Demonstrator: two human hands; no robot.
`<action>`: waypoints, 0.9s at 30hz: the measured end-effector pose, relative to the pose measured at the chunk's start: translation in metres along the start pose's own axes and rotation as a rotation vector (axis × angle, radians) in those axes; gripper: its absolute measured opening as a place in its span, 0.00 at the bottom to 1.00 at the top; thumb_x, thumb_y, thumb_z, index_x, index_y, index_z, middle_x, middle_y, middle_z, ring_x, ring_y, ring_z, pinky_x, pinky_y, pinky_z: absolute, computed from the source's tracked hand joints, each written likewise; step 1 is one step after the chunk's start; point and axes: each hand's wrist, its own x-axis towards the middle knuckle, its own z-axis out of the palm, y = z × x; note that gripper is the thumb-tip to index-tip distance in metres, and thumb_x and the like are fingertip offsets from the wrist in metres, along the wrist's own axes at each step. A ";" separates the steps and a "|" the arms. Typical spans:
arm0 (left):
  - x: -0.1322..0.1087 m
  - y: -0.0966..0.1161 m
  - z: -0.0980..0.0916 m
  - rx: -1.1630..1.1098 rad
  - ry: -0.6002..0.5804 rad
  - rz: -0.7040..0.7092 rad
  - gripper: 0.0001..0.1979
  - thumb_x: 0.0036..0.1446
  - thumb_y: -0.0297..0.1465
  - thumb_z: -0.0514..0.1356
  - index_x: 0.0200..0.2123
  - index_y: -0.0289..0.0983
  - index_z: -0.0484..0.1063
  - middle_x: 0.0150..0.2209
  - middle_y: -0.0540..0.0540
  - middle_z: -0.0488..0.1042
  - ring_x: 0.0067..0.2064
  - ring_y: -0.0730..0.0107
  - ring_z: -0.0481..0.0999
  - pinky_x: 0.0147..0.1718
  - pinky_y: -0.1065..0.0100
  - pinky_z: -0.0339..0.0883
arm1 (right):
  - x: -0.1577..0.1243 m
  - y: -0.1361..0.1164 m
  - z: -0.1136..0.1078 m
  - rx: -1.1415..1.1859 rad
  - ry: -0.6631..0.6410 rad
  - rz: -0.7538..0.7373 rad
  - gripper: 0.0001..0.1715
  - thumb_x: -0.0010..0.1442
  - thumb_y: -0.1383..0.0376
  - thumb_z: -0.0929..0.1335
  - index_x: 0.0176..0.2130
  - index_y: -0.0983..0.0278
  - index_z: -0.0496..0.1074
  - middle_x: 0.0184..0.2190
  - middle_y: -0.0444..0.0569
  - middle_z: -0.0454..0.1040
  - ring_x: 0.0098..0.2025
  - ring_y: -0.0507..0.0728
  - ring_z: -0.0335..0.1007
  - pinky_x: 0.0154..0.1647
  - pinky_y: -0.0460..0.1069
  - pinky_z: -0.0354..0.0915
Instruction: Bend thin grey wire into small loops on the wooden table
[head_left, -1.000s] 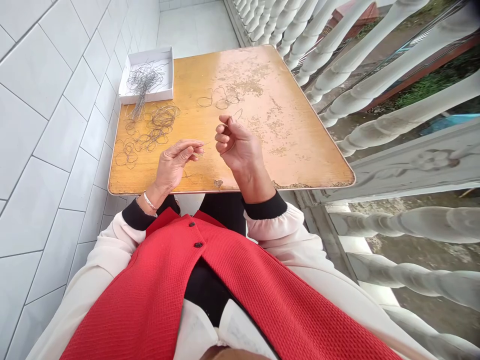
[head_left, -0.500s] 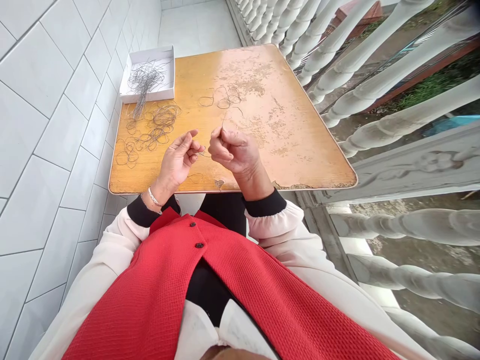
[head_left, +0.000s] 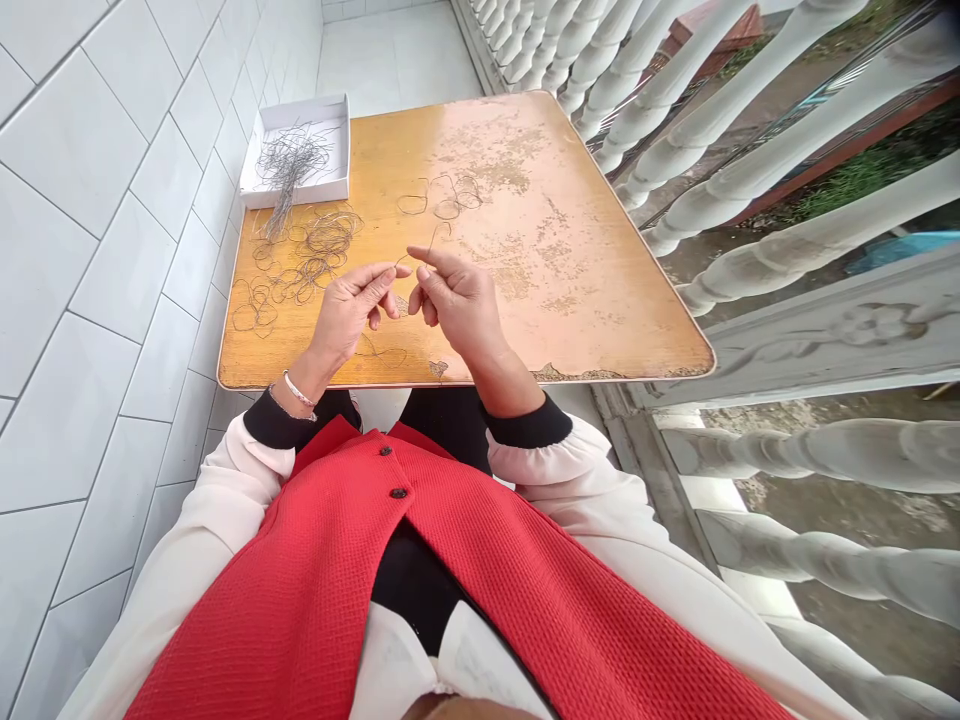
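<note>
A thin, bent piece of wire [head_left: 433, 236] runs between my hands just above the wooden table [head_left: 585, 310], its curved free end rising past the right fingertips. My left hand [head_left: 341, 312] pinches one part of it between thumb and forefinger. On the other side, my right hand [head_left: 463, 305] is closed on the wire, its forefinger stretched toward the left hand. The two sets of fingertips are close together. Left of the hands lies a tangled pile of wire loops [head_left: 330, 235]. Farther back, several wire rings [head_left: 448, 208] rest on the tabletop.
A white open box [head_left: 341, 188] at the table's back left corner holds a bundle of straight wires [head_left: 292, 160], which hangs over its front edge. A white tiled wall [head_left: 112, 260] borders the left side. White balusters [head_left: 720, 190] stand along the right.
My hands have come closer together, and the left fingers now pinch the wire. My right hand has turned, its forefinger now pointing left. The wire's free end has shifted left.
</note>
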 end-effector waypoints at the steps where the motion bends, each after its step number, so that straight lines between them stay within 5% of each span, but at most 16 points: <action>1: 0.001 0.000 -0.001 0.016 -0.022 0.010 0.12 0.61 0.42 0.67 0.34 0.41 0.82 0.18 0.53 0.71 0.21 0.78 0.71 0.18 0.74 0.57 | 0.000 0.002 0.001 -0.033 0.017 -0.016 0.26 0.63 0.48 0.72 0.55 0.58 0.72 0.20 0.39 0.70 0.18 0.48 0.56 0.18 0.44 0.56; 5: 0.003 0.003 -0.006 0.085 -0.109 0.033 0.13 0.60 0.42 0.67 0.33 0.38 0.82 0.17 0.53 0.72 0.20 0.80 0.71 0.17 0.75 0.55 | 0.002 0.011 0.001 -0.150 0.023 -0.089 0.27 0.65 0.48 0.69 0.58 0.56 0.71 0.19 0.39 0.70 0.18 0.49 0.55 0.20 0.46 0.60; 10: 0.003 0.002 -0.008 0.128 -0.083 0.043 0.11 0.64 0.39 0.64 0.36 0.37 0.82 0.18 0.54 0.72 0.21 0.80 0.72 0.17 0.77 0.57 | 0.004 0.019 -0.002 -0.266 0.024 -0.177 0.26 0.69 0.51 0.65 0.60 0.59 0.72 0.20 0.40 0.71 0.19 0.49 0.58 0.23 0.47 0.64; 19: 0.005 0.002 -0.009 0.233 -0.179 0.029 0.09 0.63 0.34 0.65 0.33 0.36 0.81 0.21 0.53 0.74 0.22 0.82 0.72 0.18 0.78 0.57 | 0.003 0.016 -0.004 -0.368 -0.028 -0.237 0.22 0.69 0.56 0.65 0.54 0.63 0.78 0.26 0.45 0.74 0.26 0.50 0.68 0.29 0.48 0.70; 27: 0.004 0.005 -0.014 0.281 -0.231 0.076 0.11 0.62 0.36 0.65 0.30 0.36 0.79 0.21 0.52 0.73 0.23 0.81 0.72 0.18 0.79 0.57 | -0.002 0.006 -0.006 -0.343 -0.094 -0.237 0.32 0.66 0.43 0.65 0.50 0.65 0.80 0.25 0.44 0.73 0.23 0.48 0.64 0.24 0.45 0.65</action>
